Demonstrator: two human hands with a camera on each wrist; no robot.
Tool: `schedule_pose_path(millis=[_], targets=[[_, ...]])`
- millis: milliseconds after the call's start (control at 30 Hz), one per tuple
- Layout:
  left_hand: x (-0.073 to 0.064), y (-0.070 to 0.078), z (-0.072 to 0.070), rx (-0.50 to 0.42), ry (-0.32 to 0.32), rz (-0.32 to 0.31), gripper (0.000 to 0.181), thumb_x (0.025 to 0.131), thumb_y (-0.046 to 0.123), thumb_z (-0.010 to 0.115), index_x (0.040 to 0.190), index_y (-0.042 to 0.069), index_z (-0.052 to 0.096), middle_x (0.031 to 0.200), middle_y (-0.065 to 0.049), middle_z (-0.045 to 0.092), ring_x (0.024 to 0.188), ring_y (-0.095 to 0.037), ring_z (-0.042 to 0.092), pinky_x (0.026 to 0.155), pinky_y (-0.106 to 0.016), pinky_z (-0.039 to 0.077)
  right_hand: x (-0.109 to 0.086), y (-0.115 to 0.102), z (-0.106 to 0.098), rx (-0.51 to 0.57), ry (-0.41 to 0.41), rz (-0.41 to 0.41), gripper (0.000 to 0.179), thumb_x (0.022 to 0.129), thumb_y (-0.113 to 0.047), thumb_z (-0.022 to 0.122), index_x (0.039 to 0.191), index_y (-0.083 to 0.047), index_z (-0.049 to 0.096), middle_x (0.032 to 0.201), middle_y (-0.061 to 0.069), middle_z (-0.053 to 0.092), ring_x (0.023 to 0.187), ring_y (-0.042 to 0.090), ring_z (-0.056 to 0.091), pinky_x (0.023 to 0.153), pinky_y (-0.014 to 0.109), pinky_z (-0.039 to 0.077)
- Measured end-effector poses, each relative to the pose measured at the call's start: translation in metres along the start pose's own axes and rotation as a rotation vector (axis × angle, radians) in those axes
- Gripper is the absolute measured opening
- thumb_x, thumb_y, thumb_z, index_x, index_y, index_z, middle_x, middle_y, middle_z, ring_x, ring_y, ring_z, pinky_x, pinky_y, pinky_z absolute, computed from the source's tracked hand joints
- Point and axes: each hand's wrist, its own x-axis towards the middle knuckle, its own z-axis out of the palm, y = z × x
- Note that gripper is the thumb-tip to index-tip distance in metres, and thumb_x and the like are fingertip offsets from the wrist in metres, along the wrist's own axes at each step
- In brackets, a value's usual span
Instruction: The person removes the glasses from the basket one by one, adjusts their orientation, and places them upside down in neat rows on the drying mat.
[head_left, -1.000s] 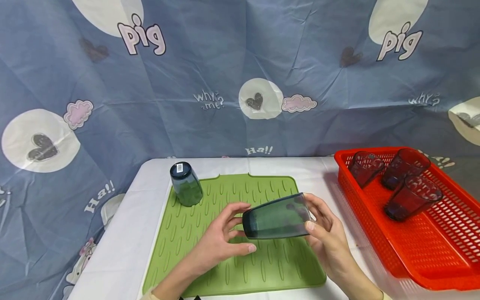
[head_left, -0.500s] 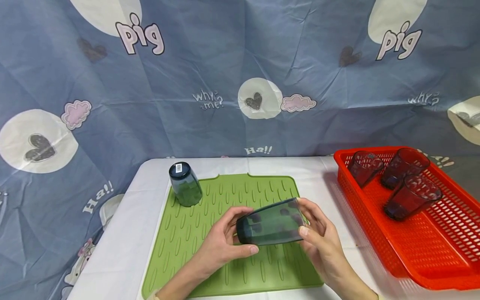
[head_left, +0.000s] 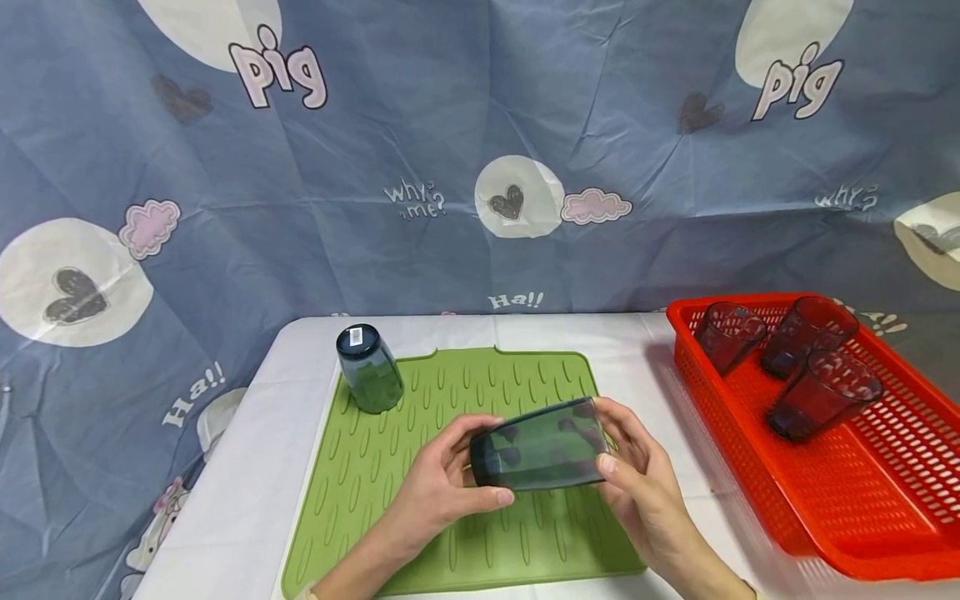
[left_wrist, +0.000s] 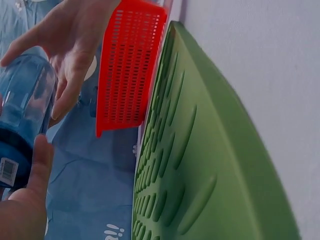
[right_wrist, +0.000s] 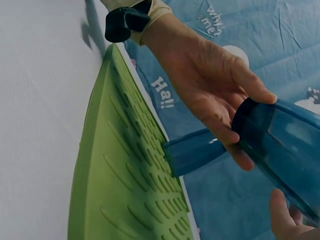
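Note:
A bluish-green glass tumbler [head_left: 540, 446] is held sideways above the green ridged mat [head_left: 480, 550]. My left hand [head_left: 442, 479] grips its dark base end, thumb below and fingers behind. At the rim end, my right hand [head_left: 645, 483] pinches it between thumb and fingers. The base carries a barcode sticker [left_wrist: 8, 171], visible in the left wrist view. Upside down at the mat's far left corner stands a second tumbler [head_left: 371, 371], which also shows behind my left hand in the right wrist view.
A red plastic basket [head_left: 862, 508] stands to the right of the mat, with three tumblers [head_left: 825, 396] inside toward its back. White cloth [head_left: 225, 500] covers the table. Behind it hangs a blue printed curtain [head_left: 420, 275].
The tumbler has moved slightly left and down, toward the left hand. The left hand's fingers have closed round its base. The right hand has kept its hold on the rim end.

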Motion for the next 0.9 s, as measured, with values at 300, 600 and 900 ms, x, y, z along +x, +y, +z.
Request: schedule_pose_path(millis=[300,600,900], targets=[[-0.002,0.001,0.0,-0.003,0.041,0.015,0.07,0.073,-0.004,0.08,0.136,0.005,0.051,0.131,-0.02,0.054,0.117,-0.034,0.056,0.097,-0.041,0.05,0.002,-0.003,-0.004,-0.171,-0.025,-0.05,0.054,0.09,0.003,0.054,0.142,-0.005,0.043,0.141,0.011,0.047,0.133,0.019,0.043,0.107,0.025,0.038],[-0.003,0.002,0.0,-0.036,0.04,0.034,0.069,0.074,-0.004,0.08,0.136,0.003,0.05,0.132,-0.022,0.053,0.115,-0.035,0.057,0.095,-0.044,0.051,0.004,-0.007,-0.01,-0.332,-0.037,-0.079,0.06,0.087,0.003,0.058,0.144,-0.001,0.041,0.144,0.014,0.046,0.135,0.024,0.04,0.106,0.025,0.038],[-0.002,0.011,-0.004,-0.052,0.074,0.056,0.071,0.072,-0.008,0.079,0.135,-0.001,0.046,0.135,-0.023,0.05,0.118,-0.034,0.056,0.096,-0.044,0.05,0.01,-0.018,-0.013,-0.33,-0.092,-0.209,0.058,0.088,0.012,0.051,0.144,0.011,0.032,0.146,0.025,0.04,0.133,0.035,0.041,0.106,0.038,0.043]])
